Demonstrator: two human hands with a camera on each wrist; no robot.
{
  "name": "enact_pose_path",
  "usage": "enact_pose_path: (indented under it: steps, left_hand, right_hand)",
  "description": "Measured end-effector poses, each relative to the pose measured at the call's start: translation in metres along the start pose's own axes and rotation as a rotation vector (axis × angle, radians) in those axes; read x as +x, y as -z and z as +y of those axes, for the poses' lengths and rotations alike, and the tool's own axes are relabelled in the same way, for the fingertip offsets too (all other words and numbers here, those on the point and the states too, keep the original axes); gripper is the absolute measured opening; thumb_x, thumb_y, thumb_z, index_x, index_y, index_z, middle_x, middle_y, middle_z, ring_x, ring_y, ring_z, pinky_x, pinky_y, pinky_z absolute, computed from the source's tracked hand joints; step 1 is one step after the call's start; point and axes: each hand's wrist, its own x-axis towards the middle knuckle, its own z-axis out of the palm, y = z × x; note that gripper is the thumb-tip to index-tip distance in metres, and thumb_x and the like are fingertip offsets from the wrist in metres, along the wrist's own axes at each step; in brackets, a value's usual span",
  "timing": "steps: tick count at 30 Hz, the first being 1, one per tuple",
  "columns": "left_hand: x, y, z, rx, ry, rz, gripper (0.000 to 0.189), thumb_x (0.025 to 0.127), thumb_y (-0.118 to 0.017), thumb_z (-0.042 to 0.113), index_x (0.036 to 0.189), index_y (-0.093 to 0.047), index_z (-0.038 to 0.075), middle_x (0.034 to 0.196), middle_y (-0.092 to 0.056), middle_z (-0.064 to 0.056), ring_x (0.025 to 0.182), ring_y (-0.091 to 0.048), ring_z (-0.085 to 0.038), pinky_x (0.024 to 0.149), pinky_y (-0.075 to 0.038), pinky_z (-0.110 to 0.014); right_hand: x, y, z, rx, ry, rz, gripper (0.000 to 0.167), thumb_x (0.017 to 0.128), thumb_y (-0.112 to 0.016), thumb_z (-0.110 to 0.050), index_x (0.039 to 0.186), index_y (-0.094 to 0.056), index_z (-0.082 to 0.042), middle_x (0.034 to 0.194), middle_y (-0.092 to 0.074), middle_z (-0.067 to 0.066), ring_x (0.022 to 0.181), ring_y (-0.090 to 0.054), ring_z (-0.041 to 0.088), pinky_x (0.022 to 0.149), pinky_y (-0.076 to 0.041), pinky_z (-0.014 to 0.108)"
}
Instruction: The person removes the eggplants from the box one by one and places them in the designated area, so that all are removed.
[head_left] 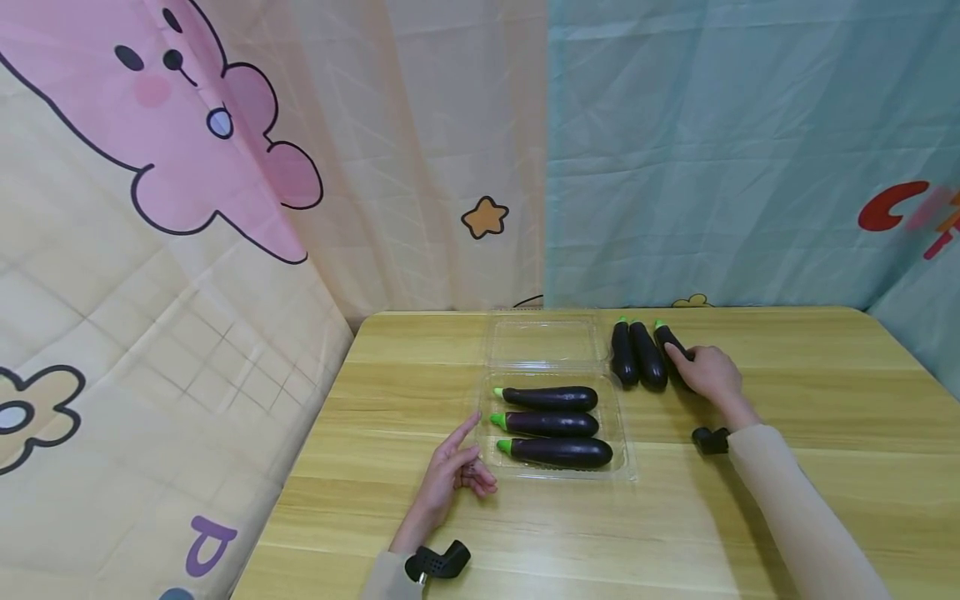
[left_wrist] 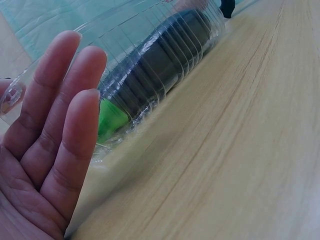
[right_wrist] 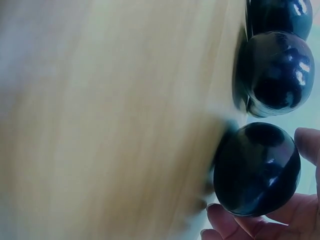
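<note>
With the open tray (head_left: 625, 433) as the clock's centre and twelve pointing away from the person, the left sleeve (head_left: 393, 579) lies nearest, at about seven o'clock on the wooden table (head_left: 847, 400), with a black device (head_left: 442, 560) at its cuff. Just beyond, at eight o'clock, the left hand (head_left: 453, 467) holds nothing; its index finger reaches toward the tray's near-left rim and the others bend loosely. Whether that fingertip touches the plastic, one cannot tell. The right sleeve (head_left: 802, 508) runs in from about four o'clock.

Three dark eggplants lie side by side in the clear tray, green stem ends toward nine o'clock: the nearest eggplant (head_left: 562, 452), the middle eggplant (head_left: 555, 424) and the farthest eggplant (head_left: 551, 398).

At three o'clock another black device (head_left: 711, 441) sits at the right wrist. Farther off, between two and three, the right hand (head_left: 708, 375), well apart from the left, grips the held eggplant (head_left: 670, 337), thumb on one side and fingers curled round the other. Its stem end points toward twelve. Just beside it, at two o'clock, lie two loose eggplants (head_left: 648, 358), touching each other, stems likewise toward twelve.

The clear lid (head_left: 543, 343) lies folded back at twelve. Behind the table hang a cream curtain (head_left: 420, 150) at eleven, with an orange star (head_left: 486, 218), and a blue curtain (head_left: 675, 150) at one.
</note>
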Motion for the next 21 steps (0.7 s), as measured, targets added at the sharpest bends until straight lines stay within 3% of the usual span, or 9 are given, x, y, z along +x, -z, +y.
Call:
enact_pose_path:
  steps: [3, 8, 14, 21]
  left_hand:
    - [0.0, 0.0, 0.0, -0.001, 0.003, 0.0, 0.057, 0.101, -0.039, 0.014, 0.151, -0.013, 0.001, 0.069, -0.069, 0.0, 0.064, -0.068, -0.017, 0.054, -0.053, -0.027]
    - [0.001, 0.0, 0.0, 0.002, 0.01, 0.005, 0.058, 0.101, -0.039, 0.014, 0.151, -0.013, 0.001, 0.069, -0.069, 0.0, 0.064, -0.068, -0.017, 0.054, -0.053, -0.027]
    - [0.001, 0.0, 0.0, 0.006, 0.013, 0.008, 0.059, 0.101, -0.04, 0.015, 0.151, -0.012, 0.001, 0.069, -0.069, 0.0, 0.064, -0.068, -0.017, 0.054, -0.053, -0.027]
    - [0.001, 0.0, -0.001, 0.004, 0.009, 0.003, 0.059, 0.101, -0.04, 0.016, 0.151, -0.013, 0.001, 0.069, -0.069, -0.001, 0.064, -0.068, -0.017, 0.054, -0.053, -0.027]
  right_hand:
    - [-0.001, 0.0, 0.0, 0.001, 0.004, 0.009, 0.078, 0.098, -0.03, -0.055, 0.114, -0.054, 0.018, 0.102, -0.056, 0.037, 0.086, -0.057, 0.047, 0.068, -0.047, 0.052]
    - [-0.005, 0.0, -0.003, 0.034, 0.006, 0.073, 0.082, 0.097, -0.031, -0.056, 0.128, -0.043, 0.019, 0.121, -0.041, 0.043, 0.107, -0.04, 0.057, 0.083, -0.039, 0.063]
    - [-0.013, 0.005, -0.02, 0.093, 0.074, 0.208, 0.072, 0.098, -0.036, -0.052, 0.127, -0.05, 0.012, 0.124, -0.043, 0.038, 0.11, -0.037, 0.055, 0.089, -0.033, 0.064]
    - [-0.025, 0.012, -0.052, 0.153, 0.232, 0.293, 0.055, 0.098, -0.048, -0.043, 0.119, -0.06, 0.007, 0.117, -0.053, 0.031, 0.108, -0.046, 0.049, 0.089, -0.036, 0.061]
